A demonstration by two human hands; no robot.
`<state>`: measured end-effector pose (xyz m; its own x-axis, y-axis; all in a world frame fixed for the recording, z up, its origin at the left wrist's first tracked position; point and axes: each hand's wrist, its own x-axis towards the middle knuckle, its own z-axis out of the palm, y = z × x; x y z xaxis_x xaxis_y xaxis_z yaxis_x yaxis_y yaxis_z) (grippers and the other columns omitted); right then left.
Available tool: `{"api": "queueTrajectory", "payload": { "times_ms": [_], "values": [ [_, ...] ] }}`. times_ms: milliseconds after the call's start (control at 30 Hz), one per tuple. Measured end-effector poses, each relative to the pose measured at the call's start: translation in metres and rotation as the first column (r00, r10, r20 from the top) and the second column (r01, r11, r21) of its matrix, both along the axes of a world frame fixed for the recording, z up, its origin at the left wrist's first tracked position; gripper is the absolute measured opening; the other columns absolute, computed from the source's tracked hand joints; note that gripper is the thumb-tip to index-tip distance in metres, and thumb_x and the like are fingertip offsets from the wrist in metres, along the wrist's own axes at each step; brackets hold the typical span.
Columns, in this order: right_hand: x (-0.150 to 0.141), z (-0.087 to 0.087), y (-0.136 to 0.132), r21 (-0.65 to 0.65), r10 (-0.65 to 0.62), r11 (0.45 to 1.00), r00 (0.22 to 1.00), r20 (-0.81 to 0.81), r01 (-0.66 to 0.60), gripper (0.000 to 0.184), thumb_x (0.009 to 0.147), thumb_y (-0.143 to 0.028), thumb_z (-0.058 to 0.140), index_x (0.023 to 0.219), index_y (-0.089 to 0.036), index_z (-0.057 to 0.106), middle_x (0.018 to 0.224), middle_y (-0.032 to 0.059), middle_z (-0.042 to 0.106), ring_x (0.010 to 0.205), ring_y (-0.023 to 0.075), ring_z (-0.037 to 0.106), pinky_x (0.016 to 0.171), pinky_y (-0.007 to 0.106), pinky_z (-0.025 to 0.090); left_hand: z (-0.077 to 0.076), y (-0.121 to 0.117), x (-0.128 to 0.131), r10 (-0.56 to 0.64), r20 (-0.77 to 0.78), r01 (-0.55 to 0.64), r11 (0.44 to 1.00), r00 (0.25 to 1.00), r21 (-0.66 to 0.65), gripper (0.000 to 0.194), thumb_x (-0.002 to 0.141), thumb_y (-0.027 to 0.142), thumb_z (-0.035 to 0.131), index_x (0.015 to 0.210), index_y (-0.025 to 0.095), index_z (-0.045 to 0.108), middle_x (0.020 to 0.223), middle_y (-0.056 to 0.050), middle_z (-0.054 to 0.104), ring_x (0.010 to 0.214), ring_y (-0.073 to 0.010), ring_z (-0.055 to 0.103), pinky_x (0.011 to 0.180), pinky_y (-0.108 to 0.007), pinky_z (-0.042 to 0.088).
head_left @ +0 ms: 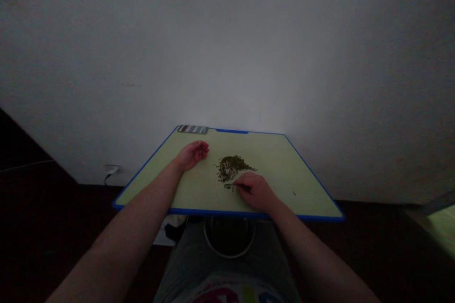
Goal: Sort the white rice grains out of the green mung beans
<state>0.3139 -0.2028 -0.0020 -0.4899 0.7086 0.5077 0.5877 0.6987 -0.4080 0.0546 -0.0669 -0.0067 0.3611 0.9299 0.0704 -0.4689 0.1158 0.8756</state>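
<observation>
A pale green board with a blue rim [305, 184] lies across my lap. A pile of small dark green grains [232, 167] sits near its middle. My right hand [256, 191] rests just below the pile, fingers pinched on a thin tool, tweezers or a small stick [232, 185], whose tip touches the grains at the pile's near edge. My left hand [193, 153] lies on the board to the left of the pile, fingers loosely curled, and I see nothing in it.
A round bowl [229, 240] sits on my lap under the board's near edge. A small striped strip [192, 129] lies at the board's far left corner. A white wall stands right behind. One stray grain [294, 193] lies at the right.
</observation>
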Motion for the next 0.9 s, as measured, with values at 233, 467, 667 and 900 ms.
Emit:
{"api": "queueTrajectory", "payload": {
  "times_ms": [233, 467, 667, 900],
  "values": [
    [-0.001, 0.001, 0.001, -0.031, -0.002, 1.0, 1.0, 0.005, 0.002, 0.02, 0.077, -0.013, 0.055, 0.09, -0.018, 0.07, 0.082, 0.0055, 0.07, 0.078, 0.0168, 0.061, 0.074, 0.03, 0.046, 0.0, 0.0, 0.0, 0.001, 0.004, -0.001, 1.0, 1.0, -0.016, 0.018, 0.078, 0.027, 0.058, 0.079, 0.01, 0.063, 0.07, -0.006, 0.064, 0.058, -0.0121, 0.058, 0.056, -0.024, 0.045],
    [-0.005, 0.007, 0.0, -0.109, 0.042, 0.993, 0.999, 0.029, -0.038, 0.02, 0.077, -0.013, 0.057, 0.09, -0.02, 0.071, 0.08, 0.004, 0.07, 0.075, 0.0159, 0.062, 0.071, 0.028, 0.046, -0.001, 0.0, 0.0, 0.007, 0.007, -0.007, 1.0, 1.0, 0.0, 0.019, 0.078, 0.028, 0.056, 0.079, 0.011, 0.063, 0.07, -0.007, 0.064, 0.058, -0.0123, 0.057, 0.056, -0.025, 0.045],
    [-0.012, 0.009, 0.0, -0.241, 0.021, 0.97, 1.0, 0.018, -0.016, 0.021, 0.075, -0.014, 0.06, 0.092, -0.021, 0.071, 0.083, 0.0029, 0.071, 0.076, 0.0165, 0.063, 0.069, 0.028, 0.046, 0.0, -0.001, 0.0, 0.022, 0.013, -0.022, 1.0, 1.0, -0.001, 0.02, 0.08, 0.029, 0.055, 0.078, 0.011, 0.063, 0.069, -0.006, 0.063, 0.06, -0.0124, 0.058, 0.056, -0.024, 0.045],
    [-0.024, 0.012, 0.018, -0.35, 0.011, 0.937, 0.999, 0.041, 0.004, 0.036, 0.072, -0.015, 0.064, 0.107, -0.023, 0.066, 0.076, -0.0012, 0.069, 0.066, 0.0133, 0.061, 0.063, 0.025, 0.045, 0.001, -0.002, 0.0, 0.014, 0.026, -0.013, 1.0, 1.0, -0.018, 0.018, 0.079, 0.027, 0.056, 0.079, 0.011, 0.064, 0.069, -0.006, 0.064, 0.06, -0.012, 0.059, 0.058, -0.024, 0.046]
  ]
}}
